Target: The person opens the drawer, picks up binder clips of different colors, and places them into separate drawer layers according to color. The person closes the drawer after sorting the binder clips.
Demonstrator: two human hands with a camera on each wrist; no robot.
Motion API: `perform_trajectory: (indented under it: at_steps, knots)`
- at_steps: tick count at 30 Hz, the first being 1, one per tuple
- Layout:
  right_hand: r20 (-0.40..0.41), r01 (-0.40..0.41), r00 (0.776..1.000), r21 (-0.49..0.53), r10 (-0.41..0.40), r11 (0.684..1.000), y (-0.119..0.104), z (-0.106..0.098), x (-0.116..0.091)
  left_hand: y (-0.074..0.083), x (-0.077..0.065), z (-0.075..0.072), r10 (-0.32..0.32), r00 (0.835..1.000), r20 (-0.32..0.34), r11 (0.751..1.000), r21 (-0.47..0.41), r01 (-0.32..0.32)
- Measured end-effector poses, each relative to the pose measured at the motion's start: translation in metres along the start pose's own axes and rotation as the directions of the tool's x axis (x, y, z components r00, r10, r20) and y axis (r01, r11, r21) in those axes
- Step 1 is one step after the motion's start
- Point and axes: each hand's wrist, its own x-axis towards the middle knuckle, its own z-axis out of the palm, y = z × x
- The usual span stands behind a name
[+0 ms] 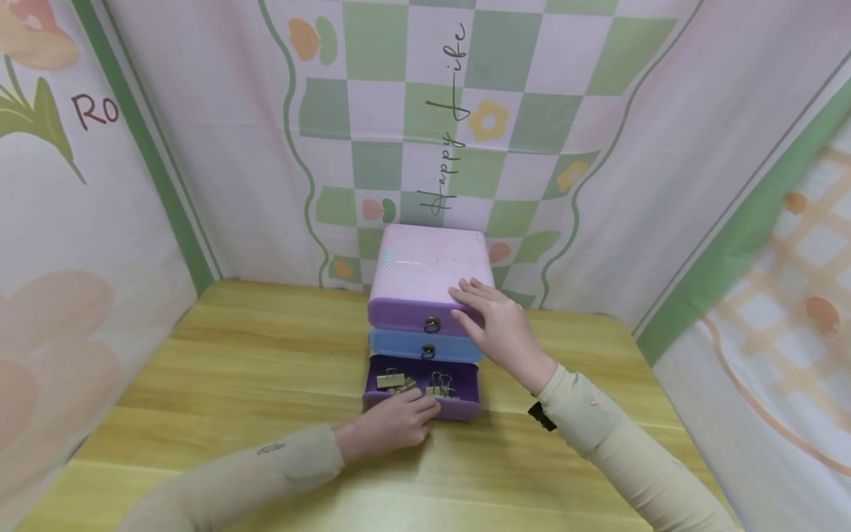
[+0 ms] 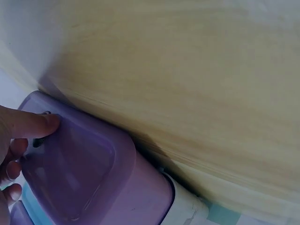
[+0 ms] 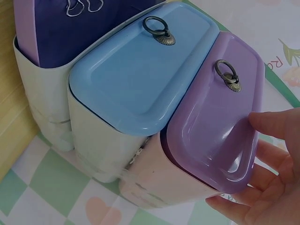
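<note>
A small three-tier drawer box (image 1: 432, 258) stands at the back of the table. Its bottom purple drawer (image 1: 462, 408) is pulled out, with several gold binder clips (image 1: 390, 380) inside. My left hand (image 1: 392, 425) holds that drawer's front: the left wrist view has the thumb over its metal pull (image 2: 40, 140) and the fingers at the rim. My right hand (image 1: 508, 332) rests on the box's upper right corner, fingers along the top and thumb against the purple top drawer (image 3: 218, 122). The blue middle drawer (image 3: 136, 75) is closed, as is the top one; each has a ring pull.
The wood-grain table (image 1: 266, 369) spreads to both sides and in front of the box. Behind it hangs a green-checked cloth (image 1: 379, 162). More printed cloth walls (image 1: 153, 222) stand at the left and right. A black strap end (image 1: 541, 416) juts from the right sleeve.
</note>
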Motion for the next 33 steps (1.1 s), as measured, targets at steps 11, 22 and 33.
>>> perform_trajectory:
  at_steps: [11, 22, 33]
  knots:
    - [-0.004, 0.004, 1.0, -0.001, -0.004, 1.0, 0.0001, -0.0009, -0.0005, -0.0012, -0.0024, -0.0017, 0.0, 1.0, -0.004, 1.0, -0.004, 0.0]
    - [-0.01, 0.011, 1.0, 0.0, -0.011, 1.0, 0.0005, -0.0007, -0.0002, 0.0007, -0.0078, -0.0014, -0.023, 1.0, -0.013, 0.998, -0.062, 0.023]
    - [-0.013, 0.017, 1.0, -0.002, -0.017, 1.0, 0.0005, -0.0006, 0.0001, 0.0044, -0.0047, -0.0068, -0.123, 0.991, -0.051, 0.987, -0.113, 0.117]
